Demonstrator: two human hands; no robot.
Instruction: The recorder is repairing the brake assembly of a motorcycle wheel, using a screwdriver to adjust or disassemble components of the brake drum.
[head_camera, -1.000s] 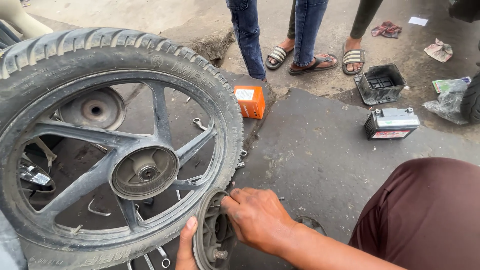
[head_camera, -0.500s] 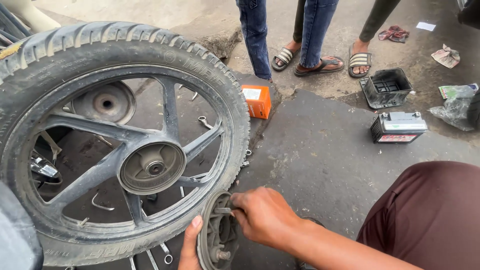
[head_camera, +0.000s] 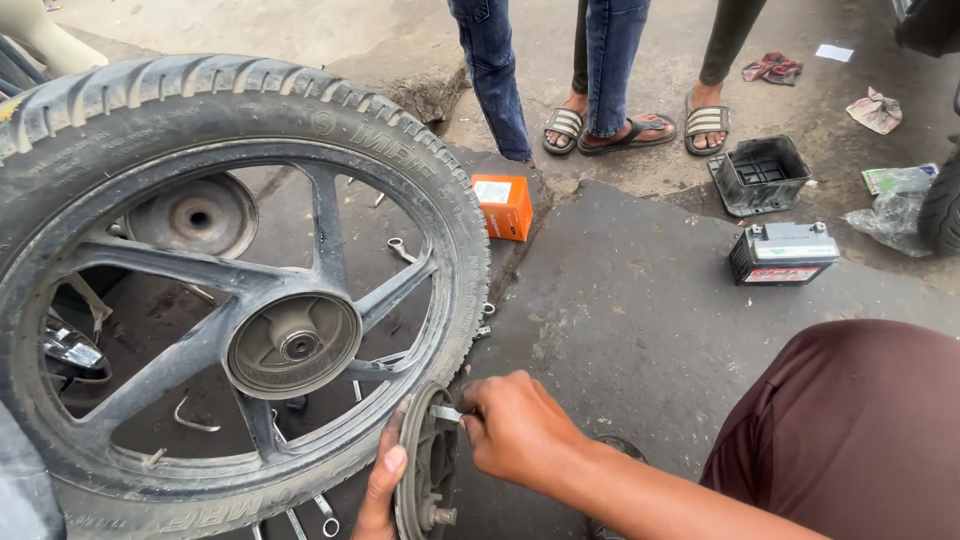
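Observation:
A motorcycle wheel (head_camera: 200, 290) with a black tyre and grey spoked rim stands upright on the left. Just in front of its lower right edge, my left hand (head_camera: 382, 486) holds a round grey brake plate (head_camera: 425, 470) on edge by its rim. My right hand (head_camera: 520, 430) pinches a small metal part (head_camera: 446, 412) at the top of that plate. My maroon-clad knee (head_camera: 850, 430) fills the lower right.
A small orange box (head_camera: 504, 207) sits behind the wheel. A black battery (head_camera: 782, 252) and an open black case (head_camera: 762, 175) lie at right. Other people's legs in jeans and sandals (head_camera: 600, 100) stand at the back. Spanners (head_camera: 400, 248) and a metal drum (head_camera: 195, 215) lie behind the spokes.
The view has shifted slightly, so the wheel sits lower and further right. My right hand has moved up onto the top of the brake plate and now pinches the small metal part.

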